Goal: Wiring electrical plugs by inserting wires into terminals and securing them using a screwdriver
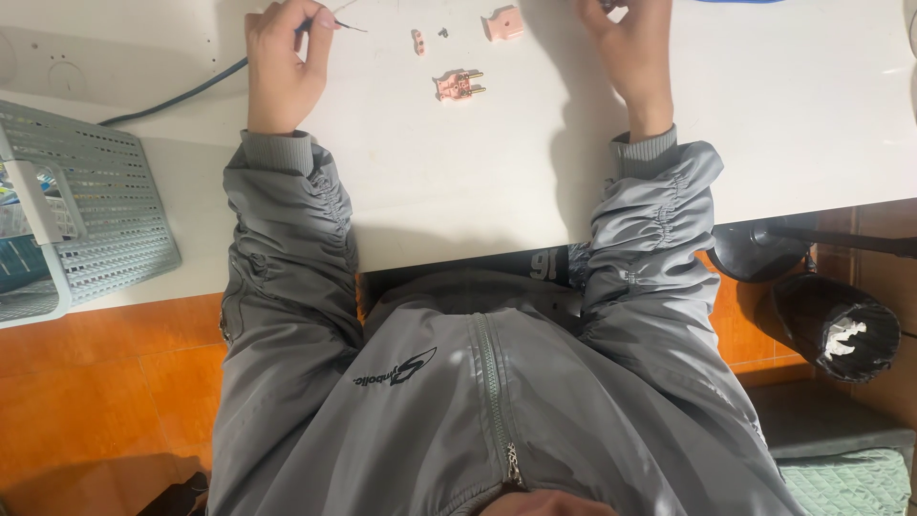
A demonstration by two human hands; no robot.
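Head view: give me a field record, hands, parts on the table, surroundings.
left hand: closed on the end of a dark cable, thin wire ends poking out past the fingertips
right hand: at the top edge, fingers curled on something cut off by the frame; cannot tell what
plug base: pink, brass pins showing, lying between the hands, untouched
plug cover: pink, farther back, apart from the base
small clamp piece: pink, beside a tiny dark screw
table: white
basket: pale perforated plastic, on the left
bin: black, on the floor to the right
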